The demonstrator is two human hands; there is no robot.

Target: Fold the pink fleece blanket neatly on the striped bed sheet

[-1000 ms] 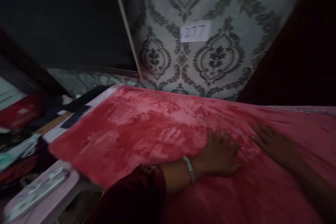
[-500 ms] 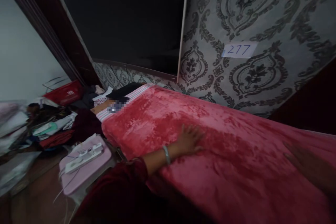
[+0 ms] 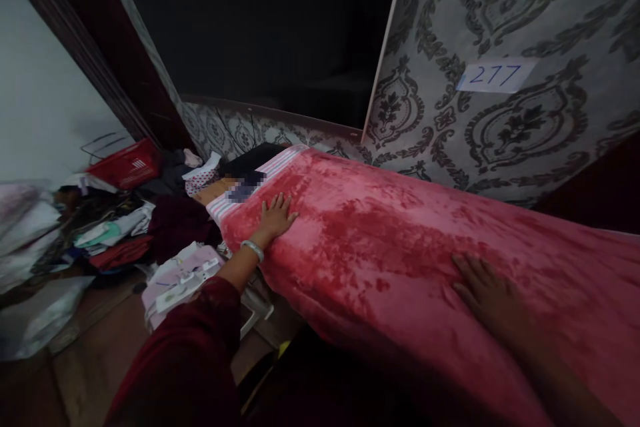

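A red and pink plush blanket (image 3: 370, 233) covers a long raised surface along the wall and hangs over its near side. My left hand (image 3: 277, 217) lies flat on the blanket towards its far left end, fingers spread, a pale bracelet on the wrist. Palm down as well, my right hand (image 3: 493, 293) rests on the blanket further right with its fingers stretched out. Neither hand grips anything. A striped cloth edge (image 3: 280, 163) shows at the left end, beside dark items that are partly blurred out.
A pink stool (image 3: 187, 270) carrying a white power strip stands left of the blanket. Piled clothes (image 3: 120, 233) and a red basket (image 3: 125, 163) lie behind it. A large dark screen (image 3: 260, 33) hangs on the patterned wall, near a paper marked 277 (image 3: 495, 75).
My left hand has slid left across the blanket to near its striped end. The right hand has come further left into view. The camera view has shifted somewhat.
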